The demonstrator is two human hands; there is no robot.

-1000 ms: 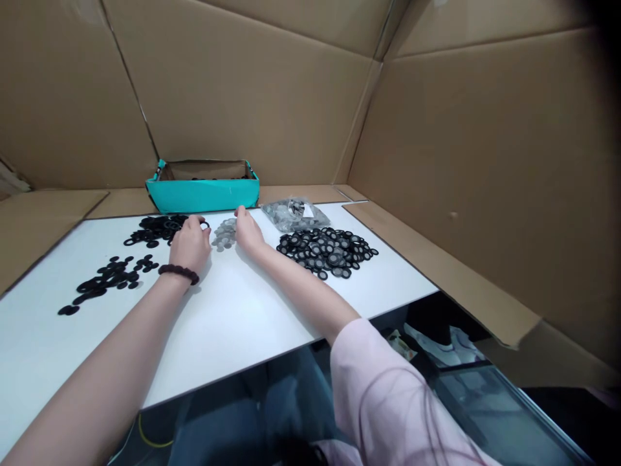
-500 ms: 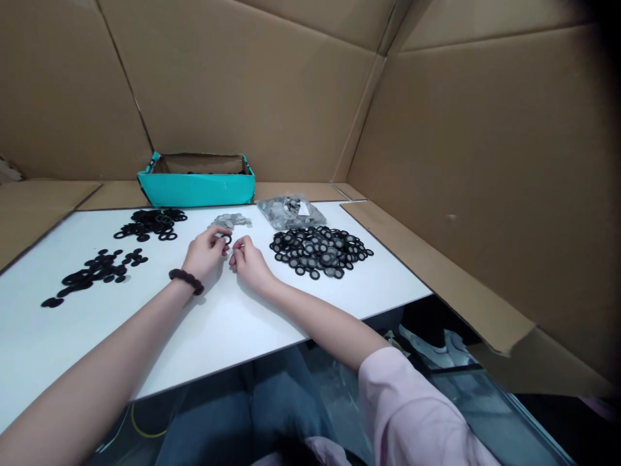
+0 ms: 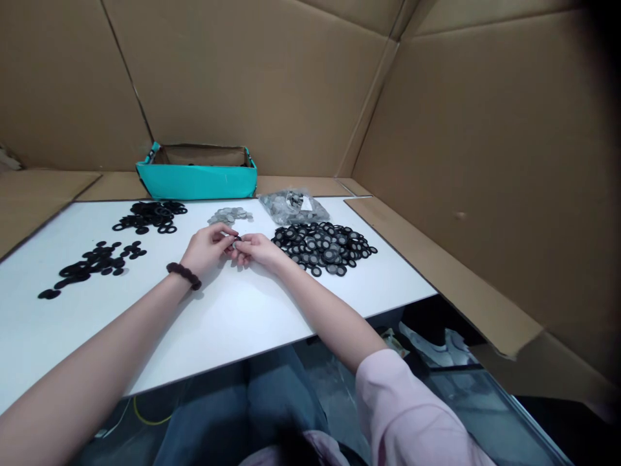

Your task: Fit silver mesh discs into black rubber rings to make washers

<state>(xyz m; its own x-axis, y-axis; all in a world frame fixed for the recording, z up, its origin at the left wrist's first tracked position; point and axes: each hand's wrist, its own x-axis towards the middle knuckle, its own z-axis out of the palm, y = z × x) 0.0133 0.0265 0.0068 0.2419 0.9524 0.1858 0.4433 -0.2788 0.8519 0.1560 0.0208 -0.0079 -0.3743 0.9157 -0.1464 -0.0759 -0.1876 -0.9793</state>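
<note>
My left hand (image 3: 209,249), a dark beaded band on its wrist, pinches a small black ring (image 3: 237,238) between thumb and fingers. My right hand (image 3: 256,250) is closed against it, its fingertips at a small grey disc (image 3: 235,244) by the ring; fingers cover much of both pieces. Just beyond the hands lies a small pile of loose grey discs (image 3: 230,215). To the right spreads a large heap of black rings with grey centres (image 3: 330,249). Open black rings (image 3: 150,215) are piled to the far left, and black discs (image 3: 97,260) are scattered nearer.
A turquoise-fronted box (image 3: 198,181) stands at the back of the white table (image 3: 233,317). Beside it lies a clear plastic bag (image 3: 294,207) of grey pieces. Tall cardboard walls (image 3: 485,142) enclose the back and right, and a cardboard strip runs along the right table edge.
My right hand has come in against my left, bringing the grey disc to the black ring. The fingers of both hands now meet. The view has shifted slightly.
</note>
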